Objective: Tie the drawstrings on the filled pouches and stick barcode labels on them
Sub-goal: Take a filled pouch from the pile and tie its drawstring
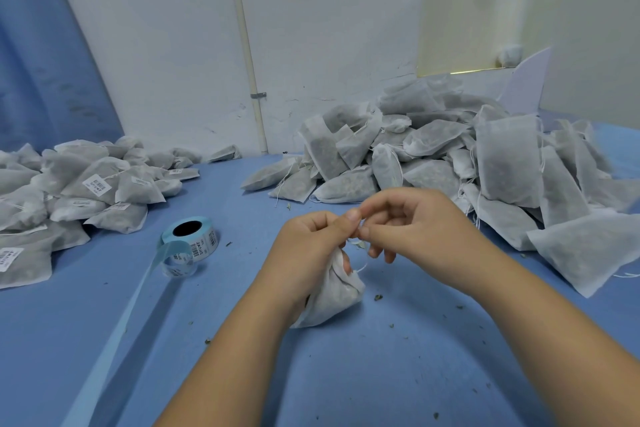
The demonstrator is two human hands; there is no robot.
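A filled white pouch (334,298) rests on the blue table (381,374) in front of me, its neck gathered. My left hand (308,246) grips the gathered neck, thumb and forefinger pinching at the top. My right hand (412,218) meets it from the right, its fingertips pinching the thin white drawstring (360,246), with a loop of string hanging below. A roll of barcode labels (192,241) lies to the left, its pale blue backing strip (114,340) trailing toward the near edge.
A heap of pouches bearing labels (86,184) lies at the far left. A larger heap of pouches without labels (450,163) fills the right side. Bits of dried herb (378,297) are scattered over the table. A white wall with a pipe (249,55) stands behind.
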